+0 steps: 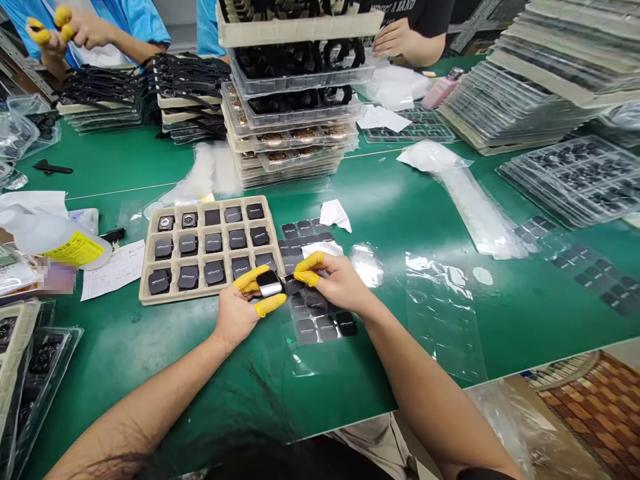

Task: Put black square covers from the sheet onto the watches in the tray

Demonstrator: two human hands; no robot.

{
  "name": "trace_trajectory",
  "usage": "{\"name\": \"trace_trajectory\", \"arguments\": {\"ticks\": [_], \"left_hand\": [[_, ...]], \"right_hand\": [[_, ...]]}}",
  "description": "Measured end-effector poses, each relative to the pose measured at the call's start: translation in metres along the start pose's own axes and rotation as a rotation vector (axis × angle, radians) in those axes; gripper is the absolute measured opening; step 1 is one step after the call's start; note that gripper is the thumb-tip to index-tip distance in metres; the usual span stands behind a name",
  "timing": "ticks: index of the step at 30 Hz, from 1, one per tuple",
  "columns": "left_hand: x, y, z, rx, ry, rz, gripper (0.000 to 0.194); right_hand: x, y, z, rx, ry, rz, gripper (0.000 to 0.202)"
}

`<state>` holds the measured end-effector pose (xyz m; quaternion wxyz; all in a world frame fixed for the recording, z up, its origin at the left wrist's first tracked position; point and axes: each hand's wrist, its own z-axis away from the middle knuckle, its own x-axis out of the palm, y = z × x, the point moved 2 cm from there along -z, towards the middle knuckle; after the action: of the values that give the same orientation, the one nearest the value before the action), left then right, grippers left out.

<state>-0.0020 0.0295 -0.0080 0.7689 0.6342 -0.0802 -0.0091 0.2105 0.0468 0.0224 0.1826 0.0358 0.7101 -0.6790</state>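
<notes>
My left hand [237, 307], with yellow finger cots, grips a square smartwatch body [270, 284] by its edges, its glossy screen turned up. Close on its right, my right hand [336, 280], also in yellow finger cots, pinches a dark square film sticker [293, 285] beside the watch. Beneath that hand lies a clear sheet of dark printed stickers [326, 327], partly covered by the hand. Left of my hands sits a beige compartment tray [145, 293]. Most of its pockets hold watch bodies with dark printed covers [188, 276]; two at the back left show round sensor backs [189, 220].
Tall stacked trays [300, 33] rise behind the beige tray. A plastic bottle [55, 237] and a written paper sheet [113, 272] lie at left. Clear film [443, 320] and more sticker sheets [600, 273] are at right. Co-workers' hands [85, 28] work across the table.
</notes>
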Motion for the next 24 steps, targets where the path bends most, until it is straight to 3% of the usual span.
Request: {"name": "trace_trajectory", "arguments": {"ticks": [3,6,7,9,13,17,24], "left_hand": [[0.0,0.0,-0.001,-0.018,0.002,0.016,0.074],[0.001,0.0,0.001,0.017,-0.011,-0.099,0.068],[0.001,0.0,0.003,0.035,-0.02,-0.166,0.065],[0.002,0.002,0.005,0.073,-0.043,-0.305,0.058],[0.004,0.008,0.008,0.133,-0.11,-0.466,0.052],[0.005,0.014,0.008,0.146,-0.144,-0.544,0.056],[0.005,0.015,0.008,0.185,-0.164,-0.618,0.056]], "right_hand": [[-0.013,-0.005,-0.001,-0.103,0.078,-0.132,0.033],[-0.033,-0.01,0.004,-0.036,0.264,-0.32,0.052],[-0.035,-0.013,0.007,0.014,0.271,-0.352,0.052],[-0.028,-0.018,0.011,0.124,0.159,-0.345,0.044],[0.009,-0.018,0.016,0.345,-0.053,-0.299,0.034],[0.032,-0.01,0.014,0.457,-0.059,-0.358,0.033],[0.031,-0.008,0.013,0.478,-0.024,-0.366,0.038]]}}
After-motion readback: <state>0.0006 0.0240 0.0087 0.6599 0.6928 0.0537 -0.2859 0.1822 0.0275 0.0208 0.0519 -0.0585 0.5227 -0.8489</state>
